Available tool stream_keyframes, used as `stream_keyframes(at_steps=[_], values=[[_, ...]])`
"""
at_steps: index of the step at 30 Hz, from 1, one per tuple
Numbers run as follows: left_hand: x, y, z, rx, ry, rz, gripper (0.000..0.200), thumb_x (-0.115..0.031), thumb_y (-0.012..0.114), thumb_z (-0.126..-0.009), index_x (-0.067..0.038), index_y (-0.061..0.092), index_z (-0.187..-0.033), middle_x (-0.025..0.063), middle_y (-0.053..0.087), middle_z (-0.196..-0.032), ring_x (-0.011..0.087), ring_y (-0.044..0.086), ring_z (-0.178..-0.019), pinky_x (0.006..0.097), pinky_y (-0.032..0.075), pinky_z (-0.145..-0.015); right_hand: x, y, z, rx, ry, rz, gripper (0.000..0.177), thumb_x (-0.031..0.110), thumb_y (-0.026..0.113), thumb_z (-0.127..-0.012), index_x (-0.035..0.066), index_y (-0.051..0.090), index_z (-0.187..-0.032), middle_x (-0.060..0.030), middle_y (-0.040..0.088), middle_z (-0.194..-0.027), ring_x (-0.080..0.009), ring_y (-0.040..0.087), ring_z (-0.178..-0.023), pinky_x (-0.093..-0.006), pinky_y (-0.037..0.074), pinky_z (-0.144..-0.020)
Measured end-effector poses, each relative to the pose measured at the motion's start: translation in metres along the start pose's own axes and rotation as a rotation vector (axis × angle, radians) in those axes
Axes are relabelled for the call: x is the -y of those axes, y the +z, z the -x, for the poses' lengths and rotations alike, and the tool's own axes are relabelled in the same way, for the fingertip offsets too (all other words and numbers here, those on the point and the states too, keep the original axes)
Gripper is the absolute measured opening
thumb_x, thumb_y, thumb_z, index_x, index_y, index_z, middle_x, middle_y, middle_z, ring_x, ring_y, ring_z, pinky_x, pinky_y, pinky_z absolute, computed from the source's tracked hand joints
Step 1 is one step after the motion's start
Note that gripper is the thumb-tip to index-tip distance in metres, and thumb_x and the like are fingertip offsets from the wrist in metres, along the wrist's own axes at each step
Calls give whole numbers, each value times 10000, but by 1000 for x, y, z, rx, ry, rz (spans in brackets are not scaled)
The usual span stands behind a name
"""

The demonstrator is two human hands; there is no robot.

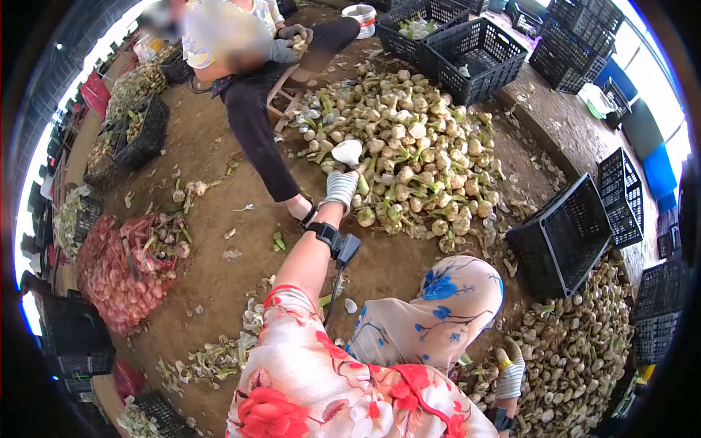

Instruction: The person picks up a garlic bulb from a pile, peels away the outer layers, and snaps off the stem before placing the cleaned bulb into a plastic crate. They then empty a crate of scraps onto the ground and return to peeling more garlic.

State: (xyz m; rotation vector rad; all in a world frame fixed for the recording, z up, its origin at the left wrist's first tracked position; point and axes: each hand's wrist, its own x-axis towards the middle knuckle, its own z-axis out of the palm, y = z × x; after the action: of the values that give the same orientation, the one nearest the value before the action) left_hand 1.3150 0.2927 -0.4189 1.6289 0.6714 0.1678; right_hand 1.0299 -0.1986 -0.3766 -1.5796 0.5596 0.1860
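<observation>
My left hand (339, 188), in a striped glove with a black wrist device behind it, reaches out to the near edge of a big pile of untrimmed garlic (416, 146) on the dirt floor. Its fingers are closed around a white garlic bulb (347, 152), held just above the pile. My right hand (511, 376), also gloved, hangs low at my right side beside a heap of trimmed garlic bulbs (577, 358). I cannot tell whether it holds anything. My knee, under blue-flowered cloth (438, 314), lies between the two hands.
Another person in dark trousers (255, 124) sits on a stool across the pile, with gloved hands (292, 40) on garlic. Black plastic crates stand at the back (475, 51) and right (562, 237). A red mesh sack of garlic (109, 270) lies on the left, with stalk scraps around it.
</observation>
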Motion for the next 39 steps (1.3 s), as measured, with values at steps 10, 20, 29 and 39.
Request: stream_keyframes(at_steps=[10,20,29,39], values=[[-62,32,68,555,-24,434,241,-60,659,-718,-54,598,-952,25,605,-799,131,575,-680,254,472,-583,-4,-4,11,-51,-13,-33,399,2,600,-767,-23,482,-1147,-94,550,-1042,-156,534,-896,-266,448,-788],[-134,63,151,1005,-84,483,324,-113,578,-792,-14,530,-1097,74,617,-836,152,594,-656,267,520,-539,-15,-11,30,-102,-26,-138,397,33,613,-761,-14,489,-1136,-81,557,-1034,-146,541,-880,-260,455,-772],[-186,106,218,1328,-132,208,334,-163,575,-807,-24,524,-1106,98,616,-815,146,594,-606,262,501,-481,-25,-19,39,-122,-59,-193,395,105,634,-761,-27,511,-1112,-89,579,-993,-136,544,-881,-252,438,-772],[-181,188,302,1522,-314,14,412,-274,571,-808,1,507,-1108,91,607,-781,97,576,-534,200,437,-410,-18,-27,50,-117,-165,-389,384,64,638,-767,-19,503,-1117,-88,591,-982,-141,563,-868,-268,460,-778]])
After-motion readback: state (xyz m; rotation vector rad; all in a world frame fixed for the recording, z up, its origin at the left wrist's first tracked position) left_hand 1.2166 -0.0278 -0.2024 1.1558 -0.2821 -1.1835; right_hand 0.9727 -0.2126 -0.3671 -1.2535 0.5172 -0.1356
